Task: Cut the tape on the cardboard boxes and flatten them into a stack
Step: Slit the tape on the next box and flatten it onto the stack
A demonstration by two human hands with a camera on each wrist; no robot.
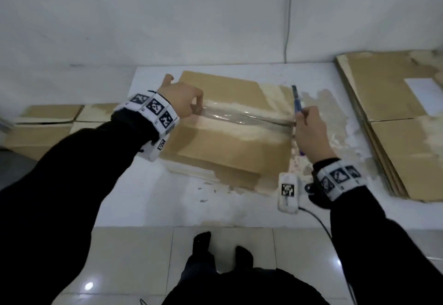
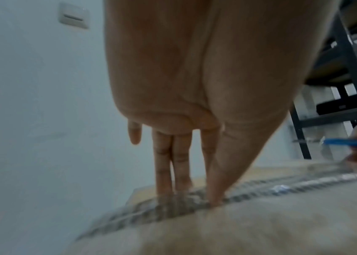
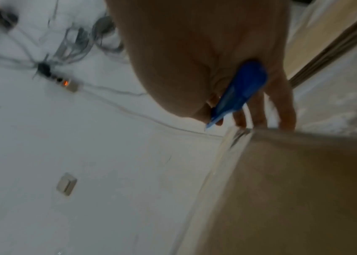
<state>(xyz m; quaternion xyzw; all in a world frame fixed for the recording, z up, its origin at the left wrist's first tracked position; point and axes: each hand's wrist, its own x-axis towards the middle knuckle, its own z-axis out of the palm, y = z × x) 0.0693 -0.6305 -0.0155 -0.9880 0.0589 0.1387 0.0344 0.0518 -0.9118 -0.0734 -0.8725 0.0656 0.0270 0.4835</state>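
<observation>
A brown cardboard box (image 1: 227, 141) lies on the white table, with clear tape (image 1: 230, 115) running along its middle seam. My left hand (image 1: 195, 109) is at the tape's left end. In the left wrist view its straight fingers (image 2: 162, 163) and thumb press down on the tape (image 2: 282, 186). My right hand (image 1: 304, 122) grips a blue utility knife (image 1: 297, 100) at the right end of the seam, by the box's right edge. The right wrist view shows the knife (image 3: 238, 93) held in the palm, its tip beside the box corner (image 3: 304, 189). The blade itself is blurred.
A stack of flattened cardboard (image 1: 395, 124) lies at the right of the table. More flat cardboard (image 1: 48, 122) sits lower at the left. A white wall with a cable (image 1: 287, 16) backs the table. A dark metal shelf (image 2: 347, 69) stands beyond. My feet (image 1: 203, 242) are on tiled floor.
</observation>
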